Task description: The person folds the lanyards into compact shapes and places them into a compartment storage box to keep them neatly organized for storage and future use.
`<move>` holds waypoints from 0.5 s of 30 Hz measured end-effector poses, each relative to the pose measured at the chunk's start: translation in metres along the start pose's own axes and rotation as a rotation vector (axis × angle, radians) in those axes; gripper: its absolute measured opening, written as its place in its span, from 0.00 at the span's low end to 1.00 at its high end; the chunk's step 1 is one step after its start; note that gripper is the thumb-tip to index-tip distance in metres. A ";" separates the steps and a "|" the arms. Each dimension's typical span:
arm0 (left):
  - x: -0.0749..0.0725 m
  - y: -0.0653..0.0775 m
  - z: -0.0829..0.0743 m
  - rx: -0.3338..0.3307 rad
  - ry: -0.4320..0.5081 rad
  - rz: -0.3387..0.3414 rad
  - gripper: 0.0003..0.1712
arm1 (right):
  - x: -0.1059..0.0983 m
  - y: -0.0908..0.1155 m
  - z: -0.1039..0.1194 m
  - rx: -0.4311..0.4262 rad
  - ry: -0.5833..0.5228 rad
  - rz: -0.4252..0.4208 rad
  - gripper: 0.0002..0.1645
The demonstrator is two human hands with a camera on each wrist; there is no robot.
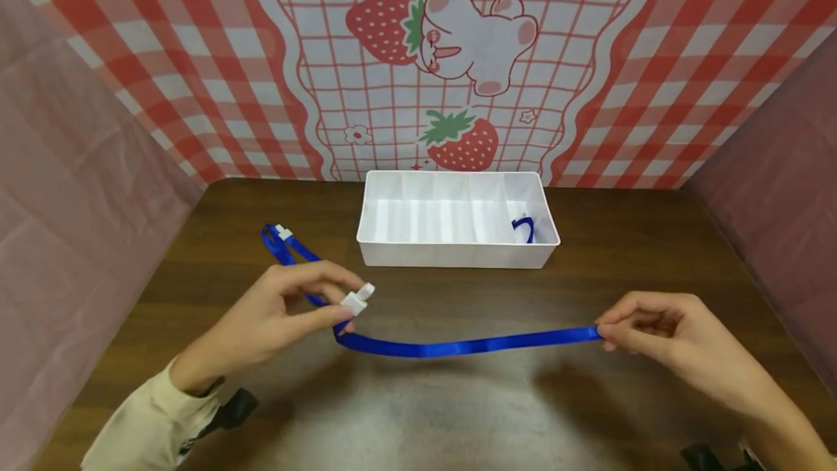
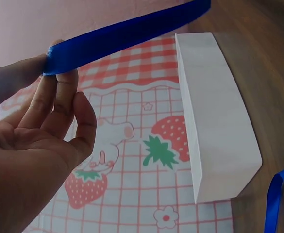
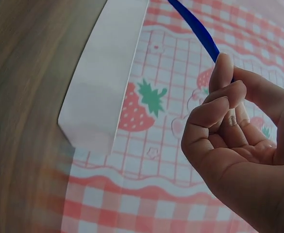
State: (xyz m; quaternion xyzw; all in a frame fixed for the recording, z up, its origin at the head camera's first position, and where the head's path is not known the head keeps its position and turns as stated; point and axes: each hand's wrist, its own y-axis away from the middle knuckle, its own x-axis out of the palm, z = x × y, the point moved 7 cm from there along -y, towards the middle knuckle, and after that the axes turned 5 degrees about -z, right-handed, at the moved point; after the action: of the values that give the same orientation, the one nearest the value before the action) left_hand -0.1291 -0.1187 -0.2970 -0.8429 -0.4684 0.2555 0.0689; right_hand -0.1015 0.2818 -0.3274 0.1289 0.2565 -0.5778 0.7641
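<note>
A blue lanyard stretches between both hands above the table, sagging a little. My left hand pinches it near a white plastic clip, which sticks up past the fingertips. In the left wrist view the blue strap runs out from between thumb and fingers. My right hand pinches the far part of the strap between thumb and forefinger, its other fingers curled; the right wrist view shows the strap leading away. Beyond the left hand, the lanyard's looped part with a white buckle extends over the table's left side.
At the back of the brown wooden table stands a white divided box. A blue looped strap lies in its rightmost compartment. Behind it hangs a red-and-white checked cloth with strawberries; pink cloth borders the sides.
</note>
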 end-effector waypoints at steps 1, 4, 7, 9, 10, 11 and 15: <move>0.002 -0.001 0.000 -0.005 -0.001 -0.004 0.16 | 0.002 -0.001 0.002 -0.009 -0.005 0.003 0.09; 0.007 -0.004 -0.001 -0.014 0.010 -0.015 0.14 | 0.009 -0.003 0.008 -0.023 -0.028 0.018 0.09; 0.013 -0.006 -0.001 -0.023 0.056 -0.009 0.12 | 0.016 -0.006 0.013 -0.038 -0.049 0.040 0.09; 0.018 -0.008 -0.002 -0.030 0.091 0.001 0.11 | 0.022 -0.008 0.016 -0.048 -0.070 0.061 0.09; 0.020 -0.009 -0.002 -0.030 0.111 0.008 0.11 | 0.024 -0.009 0.017 -0.051 -0.078 0.070 0.09; 0.023 -0.011 -0.002 -0.026 0.128 0.014 0.11 | 0.027 -0.011 0.019 -0.053 -0.090 0.081 0.08; 0.035 -0.015 -0.003 -0.001 0.174 0.037 0.10 | 0.036 -0.015 0.024 -0.057 -0.140 0.120 0.07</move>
State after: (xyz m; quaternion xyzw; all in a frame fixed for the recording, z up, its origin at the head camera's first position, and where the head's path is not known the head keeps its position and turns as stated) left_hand -0.1237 -0.0807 -0.3016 -0.8705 -0.4452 0.1821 0.1042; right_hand -0.1027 0.2364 -0.3258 0.0818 0.2106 -0.5312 0.8166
